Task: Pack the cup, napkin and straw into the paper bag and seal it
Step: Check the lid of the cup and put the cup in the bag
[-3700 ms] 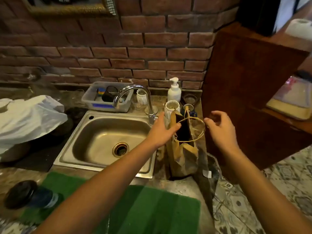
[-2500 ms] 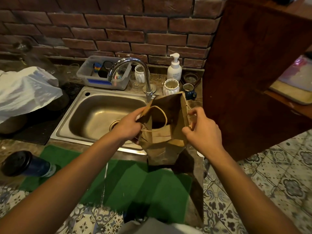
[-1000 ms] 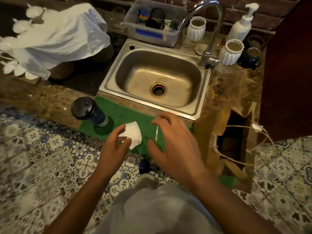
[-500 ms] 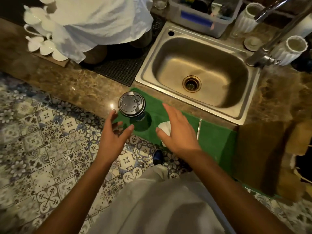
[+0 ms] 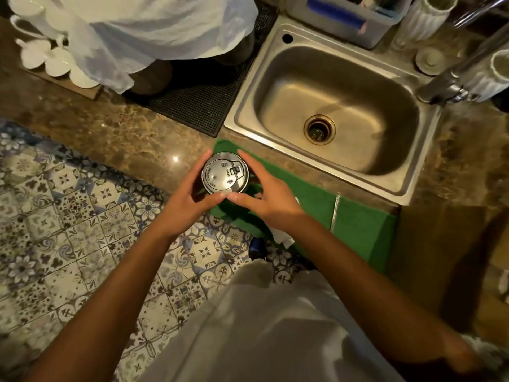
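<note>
A brown marbled surface [image 5: 115, 133] runs across the view, glossy, with a small bright glint of warm light on it. A steel sink [image 5: 336, 111] is set into it, its drain [image 5: 319, 129] ringed in brass. The tap [image 5: 451, 78] stands at the sink's right corner. A green mat [image 5: 363, 221] lies along the near edge of the surface, in front of the sink. A black ribbed mat [image 5: 203, 89] lies left of the sink, partly under a white cloth [image 5: 154, 31]. Behind the sink stands a grey tub [image 5: 347, 17], with white ribbed pots [image 5: 427, 15] to its right. The floor [image 5: 63, 221] is laid with patterned blue and white tiles.
</note>
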Tool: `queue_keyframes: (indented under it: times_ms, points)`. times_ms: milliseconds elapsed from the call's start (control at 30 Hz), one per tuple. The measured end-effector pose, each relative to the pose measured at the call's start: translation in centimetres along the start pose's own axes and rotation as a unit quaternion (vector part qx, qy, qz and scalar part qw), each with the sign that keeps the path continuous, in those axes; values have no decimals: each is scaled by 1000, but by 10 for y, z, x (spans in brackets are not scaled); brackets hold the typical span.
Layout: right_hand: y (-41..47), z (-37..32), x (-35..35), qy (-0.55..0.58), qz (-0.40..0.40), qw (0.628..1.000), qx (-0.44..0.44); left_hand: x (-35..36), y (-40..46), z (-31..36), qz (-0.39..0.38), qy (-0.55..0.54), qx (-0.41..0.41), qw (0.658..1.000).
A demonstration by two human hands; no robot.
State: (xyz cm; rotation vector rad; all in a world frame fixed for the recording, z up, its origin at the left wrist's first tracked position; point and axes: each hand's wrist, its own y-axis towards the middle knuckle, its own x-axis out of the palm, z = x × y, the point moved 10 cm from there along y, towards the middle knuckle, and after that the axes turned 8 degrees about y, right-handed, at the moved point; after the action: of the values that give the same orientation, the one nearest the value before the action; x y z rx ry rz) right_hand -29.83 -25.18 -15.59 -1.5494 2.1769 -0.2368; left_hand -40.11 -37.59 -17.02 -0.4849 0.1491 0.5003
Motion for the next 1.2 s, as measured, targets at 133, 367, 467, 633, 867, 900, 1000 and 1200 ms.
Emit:
queue_keyframes:
  times_ms: [133, 367, 467, 633, 867, 900, 1000, 1200]
  points:
    - [10, 6, 4, 28, -32, 999, 11, -3, 7, -1, -34, -6, 5, 999]
    - [8, -24, -31, 31, 8, 999, -31, -6, 9, 45, 1, 22, 45, 999]
    - [-9, -48, -59, 16, 28, 998, -54, 2, 7, 81, 2, 1, 77, 997]
    - [-57, -70, -105, 43, 79, 994, -61, 34, 7, 149, -43, 1, 146, 988]
    - [-166, -78, -181, 141, 253, 950, -112, 124, -10, 232, -112, -11, 231, 966]
    - [-184, -76, -192, 141, 276, 943, -117, 141, -15, 243, -121, -13, 242, 963]
    - [-238, -69, -225, 125, 327, 927, -136, 187, -29, 268, -125, -10, 272, 954]
    - [-345, -60, -289, 86, 416, 884, -194, 266, -36, 268, -48, -27, 221, 974]
